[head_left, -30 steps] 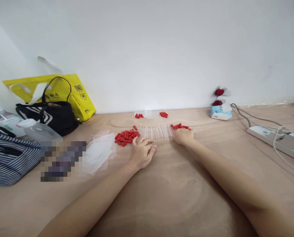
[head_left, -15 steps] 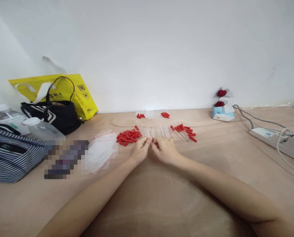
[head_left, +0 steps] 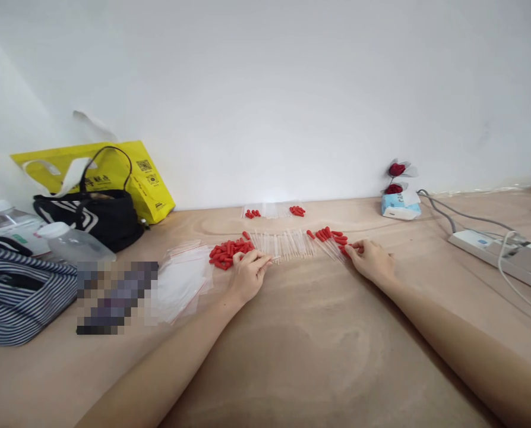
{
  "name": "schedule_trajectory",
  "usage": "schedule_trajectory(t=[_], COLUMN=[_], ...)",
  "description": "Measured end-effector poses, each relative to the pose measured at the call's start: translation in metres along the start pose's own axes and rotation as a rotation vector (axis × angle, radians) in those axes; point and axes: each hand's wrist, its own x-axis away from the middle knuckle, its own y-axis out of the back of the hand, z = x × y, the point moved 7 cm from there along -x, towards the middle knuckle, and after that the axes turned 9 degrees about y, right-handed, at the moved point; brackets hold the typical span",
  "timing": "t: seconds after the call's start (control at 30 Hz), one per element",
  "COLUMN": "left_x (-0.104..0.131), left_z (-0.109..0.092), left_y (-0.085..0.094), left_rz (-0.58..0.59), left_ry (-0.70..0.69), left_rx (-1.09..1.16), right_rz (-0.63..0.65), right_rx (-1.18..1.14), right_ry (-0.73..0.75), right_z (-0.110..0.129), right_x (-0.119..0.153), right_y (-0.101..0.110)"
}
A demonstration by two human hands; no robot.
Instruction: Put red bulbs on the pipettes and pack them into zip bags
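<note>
My left hand (head_left: 249, 274) is at the near ends of a row of thin clear tubes (head_left: 287, 244), just right of a pile of red rubber bulbs (head_left: 230, 252). Its fingers point right and are closed, with a pale tip, seemingly a clear tube, at the fingertips. On the right, my right hand (head_left: 372, 261) pinches a red-capped dropper at its red end. That hand is beside a group of clear droppers with red bulbs (head_left: 325, 233), lying fanned out on the table. The tube of the held dropper is hard to make out.
Flat clear zip bags (head_left: 185, 279) lie left of the bulbs. Another bag with red-ended droppers (head_left: 297, 211) is by the wall. Bags and bottles (head_left: 76, 241) crowd the left; a tissue pack (head_left: 400, 206) and a power strip (head_left: 483, 245) are on the right.
My hands were together in front of the tubes and are now apart. The right has moved to the red-bulbed droppers; the left has moved slightly left and lies lower, over the tube ends.
</note>
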Motion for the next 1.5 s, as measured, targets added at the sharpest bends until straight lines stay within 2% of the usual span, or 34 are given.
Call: schedule_trajectory(t=[0.1,0.2,0.3,0.37,0.43,0.5,0.57,0.63,0.73,0.8,0.87,1.0,1.2,1.5], left_x=[0.001,0.0,0.0,0.0,0.0,0.0,0.0,0.001,0.001,0.002,0.003,0.003,0.003,0.004], left_z=[0.0,0.002,0.002,0.001,-0.001,-0.002,-0.003,-0.004,-0.004,-0.003,-0.003,-0.003,-0.005,-0.005], left_y=[-0.005,-0.008,-0.009,-0.008,-0.007,-0.006,-0.006,-0.006,-0.005,-0.005,-0.005,-0.006,-0.006,-0.006], left_rz=[0.032,0.053,0.076,0.085,0.089,0.091,0.094,0.096,0.099,0.109,0.122,0.126,0.109,0.096], left_ry=[-0.016,-0.01,0.001,0.009,0.009,0.003,-0.005,-0.008,-0.007,-0.003,0.0,-0.005,-0.035,-0.058], left_rx=[-0.027,-0.037,-0.029,-0.018,-0.009,-0.001,0.004,0.0,-0.016,-0.022,-0.022,-0.004,-0.003,0.0], right_rz=[0.086,0.104,0.04,-0.025,-0.06,-0.047,0.0,0.052,0.098,0.139,0.178,0.172,0.149,0.146], right_rx=[0.014,0.029,-0.043,-0.208,-0.429,-0.583,-0.58,-0.521,-0.577,-0.66,-0.664,-0.483,-0.319,-0.41], right_ry=[0.002,0.016,-0.015,0.035,0.205,0.447,0.666,0.769,0.717,0.659,0.667,0.73,0.7,0.684], right_z=[0.002,0.003,0.001,0.008,0.031,0.065,0.101,0.128,0.144,0.143,0.14,0.131,0.131,0.141], right_x=[-0.001,-0.003,-0.003,0.0,0.006,0.018,0.032,0.041,0.039,0.035,0.033,0.035,0.036,0.036], right_y=[-0.007,-0.008,-0.004,0.0,0.004,0.007,0.006,-0.001,-0.012,-0.019,-0.023,-0.022,-0.022,-0.019])
